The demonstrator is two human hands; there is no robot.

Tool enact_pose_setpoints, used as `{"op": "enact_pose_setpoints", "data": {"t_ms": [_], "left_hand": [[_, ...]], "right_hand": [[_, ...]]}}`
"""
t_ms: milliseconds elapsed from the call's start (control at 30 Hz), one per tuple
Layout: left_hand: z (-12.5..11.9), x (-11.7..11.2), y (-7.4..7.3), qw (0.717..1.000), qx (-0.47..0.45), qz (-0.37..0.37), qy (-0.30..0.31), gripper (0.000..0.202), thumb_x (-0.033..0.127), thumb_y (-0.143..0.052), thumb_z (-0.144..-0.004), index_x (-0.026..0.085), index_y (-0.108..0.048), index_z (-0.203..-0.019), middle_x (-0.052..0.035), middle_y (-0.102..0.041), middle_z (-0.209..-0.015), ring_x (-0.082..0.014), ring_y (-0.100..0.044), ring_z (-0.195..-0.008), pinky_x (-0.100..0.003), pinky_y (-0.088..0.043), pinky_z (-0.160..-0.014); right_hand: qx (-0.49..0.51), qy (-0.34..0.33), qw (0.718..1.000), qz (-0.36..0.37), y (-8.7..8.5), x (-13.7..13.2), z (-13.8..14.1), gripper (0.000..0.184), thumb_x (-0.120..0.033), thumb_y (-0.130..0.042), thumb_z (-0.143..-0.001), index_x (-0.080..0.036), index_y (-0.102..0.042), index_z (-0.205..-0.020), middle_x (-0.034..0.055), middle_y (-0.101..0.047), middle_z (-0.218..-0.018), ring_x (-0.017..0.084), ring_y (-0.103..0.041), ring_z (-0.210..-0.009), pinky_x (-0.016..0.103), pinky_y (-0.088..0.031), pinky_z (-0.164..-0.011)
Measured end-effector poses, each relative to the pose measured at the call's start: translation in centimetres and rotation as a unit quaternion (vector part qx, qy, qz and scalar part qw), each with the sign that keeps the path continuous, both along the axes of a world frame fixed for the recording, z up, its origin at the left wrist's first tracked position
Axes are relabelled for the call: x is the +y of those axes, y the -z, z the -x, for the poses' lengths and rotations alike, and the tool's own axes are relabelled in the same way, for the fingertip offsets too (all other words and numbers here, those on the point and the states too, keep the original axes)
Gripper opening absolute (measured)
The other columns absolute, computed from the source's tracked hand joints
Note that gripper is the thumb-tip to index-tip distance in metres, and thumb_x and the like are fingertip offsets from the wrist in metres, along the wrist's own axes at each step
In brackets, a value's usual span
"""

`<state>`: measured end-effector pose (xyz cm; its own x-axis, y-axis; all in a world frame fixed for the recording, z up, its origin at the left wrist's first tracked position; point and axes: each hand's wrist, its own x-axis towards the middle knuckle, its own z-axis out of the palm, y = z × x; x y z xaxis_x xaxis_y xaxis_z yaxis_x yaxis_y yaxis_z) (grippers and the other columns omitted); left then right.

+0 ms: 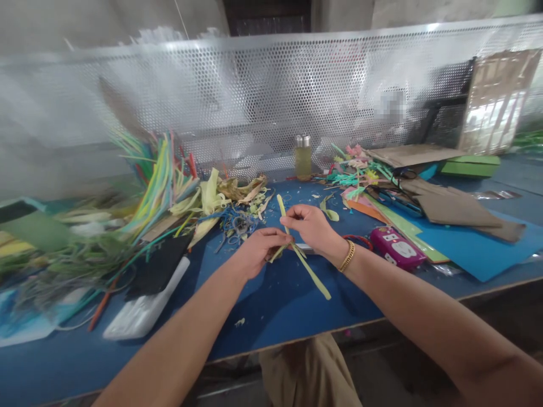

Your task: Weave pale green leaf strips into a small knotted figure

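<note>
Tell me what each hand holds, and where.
Pale green strips: the left hand pinches them where they meet, the right hand grips one near its upper end.

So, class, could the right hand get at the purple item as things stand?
Probably yes: the purple item lies beside the right forearm, with nothing seen on top. The right hand is pinching a pale green strip, though, so it would likely need to free its grip first.

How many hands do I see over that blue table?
2: the left hand pinches pale green strips where they meet; the right hand, beside it, holds one near its upper end. No others show.
</note>
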<state>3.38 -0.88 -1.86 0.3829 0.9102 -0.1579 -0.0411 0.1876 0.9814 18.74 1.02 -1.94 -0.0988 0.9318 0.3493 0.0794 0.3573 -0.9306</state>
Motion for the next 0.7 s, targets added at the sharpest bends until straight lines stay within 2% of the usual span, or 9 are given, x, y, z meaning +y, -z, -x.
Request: {"op": "enact_pose_setpoints", "data": {"t_ms": [67, 200, 300, 400, 467, 533, 600, 633, 700], "left_hand": [[-0.1, -0.2, -0.1, 1.000, -0.003, 0.004, 0.004, 0.021, 0.027, -0.083, -0.057, 0.015, -0.066, -0.059, 0.0031, -0.055, -0.049, -0.0051, -0.033, -0.042, -0.024, -0.017, -0.044], [-0.2, -0.3, 0.2, 1.000, -0.018, -0.008, 0.003, 0.020, 0.025, -0.083, -0.058, 0.014, -0.066, -0.058, -0.0027, -0.065, -0.062, -0.0097, -0.051, -0.055, -0.023, -0.032, -0.052], [-0.2, 0.0, 0.8, 1.000, -0.018, -0.017, -0.006, 0.019, 0.025, -0.083, -0.061, 0.013, -0.069, -0.064, -0.0033, -0.065, -0.065, -0.0100, -0.052, -0.057, -0.023, -0.036, -0.055], [0.0, 0.6, 1.2, 0.997, -0.068, -0.015, -0.020, 0.020, 0.028, -0.084, -0.063, 0.013, -0.071, -0.071, -0.0016, -0.064, -0.067, -0.0082, -0.051, -0.056, -0.021, -0.037, -0.053], [0.2, 0.8, 1.2, 0.993, -0.116, -0.003, -0.025, 0.021, 0.027, -0.083, -0.065, 0.014, -0.072, -0.077, -0.0013, -0.065, -0.071, -0.0087, -0.055, -0.060, -0.020, -0.041, -0.054], [0.5, 1.0, 1.0, 0.988, -0.149, 0.018, -0.030, 0.024, 0.024, -0.083, -0.067, 0.016, -0.072, -0.087, -0.0006, -0.065, -0.073, -0.0098, -0.060, -0.065, -0.019, -0.044, -0.057], [0.9, 1.1, 0.7, 0.985, -0.165, 0.038, -0.028, 0.030, 0.020, -0.080, -0.069, 0.017, -0.072, -0.098, 0.0001, -0.064, -0.074, -0.0107, -0.063, -0.070, -0.019, -0.047, -0.058], [1.1, 1.1, 0.6, 0.984, -0.171, 0.047, -0.024, 0.031, 0.020, -0.078, -0.072, 0.017, -0.071, -0.102, 0.0002, -0.064, -0.073, -0.0110, -0.063, -0.071, -0.018, -0.047, -0.058], [1.3, 1.1, 0.3, 0.982, -0.180, 0.055, -0.016, 0.026, 0.020, -0.074, -0.077, 0.017, -0.070, -0.103, -0.0002, -0.063, -0.074, -0.0110, -0.064, -0.070, -0.018, -0.047, -0.057]], "right_hand": [[0.003, 0.007, 1.000, 0.001, 0.2, 0.0, 0.1, 0.022, -0.033, -0.067, -0.071, -0.019, -0.054, -0.060, -0.0035, -0.051, -0.059, 0.010, -0.043, -0.057, 0.025, -0.037, -0.056], [-0.024, 0.025, 0.999, -0.013, 0.0, -0.3, 0.2, 0.023, -0.031, -0.066, -0.073, -0.019, -0.053, -0.059, -0.0037, -0.051, -0.058, 0.010, -0.043, -0.057, 0.025, -0.038, -0.057], [-0.071, 0.015, 0.997, -0.038, -0.5, -0.4, 0.1, 0.024, -0.033, -0.065, -0.076, -0.018, -0.056, -0.060, -0.0025, -0.055, -0.061, 0.010, -0.048, -0.060, 0.025, -0.041, -0.060], [-0.116, 0.005, 0.991, -0.059, -1.1, 0.0, -0.8, 0.020, -0.037, -0.065, -0.078, -0.018, -0.064, -0.071, 0.0013, -0.065, -0.072, 0.012, -0.055, -0.067, 0.027, -0.045, -0.066], [-0.121, 0.033, 0.989, -0.080, -1.7, 0.5, -1.8, 0.022, -0.039, -0.067, -0.078, -0.019, -0.068, -0.087, 0.0043, -0.069, -0.086, 0.014, -0.059, -0.076, 0.028, -0.047, -0.072], [-0.093, 0.082, 0.987, -0.102, -2.5, 0.7, -2.6, 0.028, -0.040, -0.067, -0.079, -0.018, -0.066, -0.097, 0.0064, -0.068, -0.094, 0.016, -0.060, -0.082, 0.030, -0.047, -0.077], [-0.025, 0.118, 0.985, -0.120, -3.6, -0.2, -3.0, 0.026, -0.042, -0.066, -0.080, -0.019, -0.064, -0.094, 0.0057, -0.065, -0.093, 0.015, -0.058, -0.082, 0.030, -0.047, -0.077], [0.011, 0.108, 0.986, -0.125, -4.3, -1.1, -2.9, 0.023, -0.041, -0.065, -0.082, -0.020, -0.063, -0.088, 0.0043, -0.063, -0.089, 0.015, -0.057, -0.080, 0.030, -0.047, -0.078], [0.086, 0.015, 0.990, -0.113, -5.7, -4.0, -2.1, 0.020, -0.041, -0.066, -0.082, -0.022, -0.059, -0.079, 0.0014, -0.059, -0.080, 0.014, -0.056, -0.078, 0.030, -0.048, -0.077]]}}
